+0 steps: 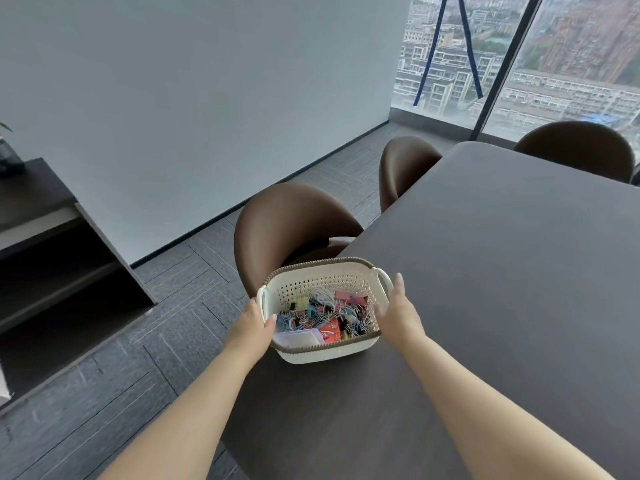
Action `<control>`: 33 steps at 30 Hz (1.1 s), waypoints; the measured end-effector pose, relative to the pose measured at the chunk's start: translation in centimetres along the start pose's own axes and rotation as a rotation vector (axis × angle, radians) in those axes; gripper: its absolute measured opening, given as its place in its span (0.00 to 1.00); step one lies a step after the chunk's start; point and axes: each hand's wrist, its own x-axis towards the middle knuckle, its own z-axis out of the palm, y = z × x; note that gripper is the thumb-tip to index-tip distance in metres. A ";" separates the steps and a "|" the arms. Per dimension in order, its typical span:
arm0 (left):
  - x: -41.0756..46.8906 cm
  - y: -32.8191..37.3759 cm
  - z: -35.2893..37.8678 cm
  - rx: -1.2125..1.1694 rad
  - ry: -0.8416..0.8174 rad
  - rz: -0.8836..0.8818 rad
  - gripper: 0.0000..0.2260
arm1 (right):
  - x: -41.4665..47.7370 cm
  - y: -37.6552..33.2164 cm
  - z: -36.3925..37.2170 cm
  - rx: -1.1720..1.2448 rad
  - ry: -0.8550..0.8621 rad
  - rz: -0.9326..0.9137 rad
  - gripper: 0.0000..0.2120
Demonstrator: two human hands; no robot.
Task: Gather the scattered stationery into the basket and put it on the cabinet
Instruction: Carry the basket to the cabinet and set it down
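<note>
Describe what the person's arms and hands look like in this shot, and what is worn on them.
Both forearms are bare all the way to the frame's bottom edge: no sleeves, gloves, watch or bracelets visible. The left hand and right hand show no rings on the parts in view. Fingernails look short and unpainted, though the picture is too soft to be sure.

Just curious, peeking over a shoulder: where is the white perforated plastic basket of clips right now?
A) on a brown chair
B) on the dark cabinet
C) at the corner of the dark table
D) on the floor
C: the white perforated plastic basket sits at the dark table's near corner, one hand on each side.
</note>
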 end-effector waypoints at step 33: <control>8.9 -36.0 -27.4 -0.340 0.528 -0.097 0.24 | 0.8 -40.1 27.3 0.201 -0.235 -0.500 0.23</control>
